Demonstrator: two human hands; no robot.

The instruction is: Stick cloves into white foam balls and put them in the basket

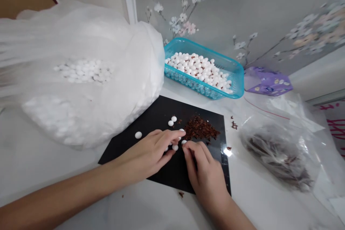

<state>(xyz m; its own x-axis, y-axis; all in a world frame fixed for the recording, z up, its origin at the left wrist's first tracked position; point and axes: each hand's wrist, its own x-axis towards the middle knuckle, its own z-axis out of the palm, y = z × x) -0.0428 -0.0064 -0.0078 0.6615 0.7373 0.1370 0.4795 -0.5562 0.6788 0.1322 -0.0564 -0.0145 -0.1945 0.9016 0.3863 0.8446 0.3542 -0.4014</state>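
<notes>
A black mat (167,169) bears a heap of reddish-brown flakes (202,128) and several small white balls (138,135). My left hand (153,151) reaches over the mat with its fingers stretched out and thumb apart. White balls lie under and beside those fingers, partly hidden, so I cannot tell whether any is touched. Close by, just below the heap, my right hand (206,172) pinches a white ball (184,142) between thumb and fingertips. Two more balls (172,121) rest beyond the left hand.
At the left stands a big translucent bag (129,61) full of white balls. A blue basket (234,91) behind the mat holds many balls with brown bits. To the right are a clear bag (280,154) of brown material and a purple packet (268,81). Loose flakes (234,125) dot the table.
</notes>
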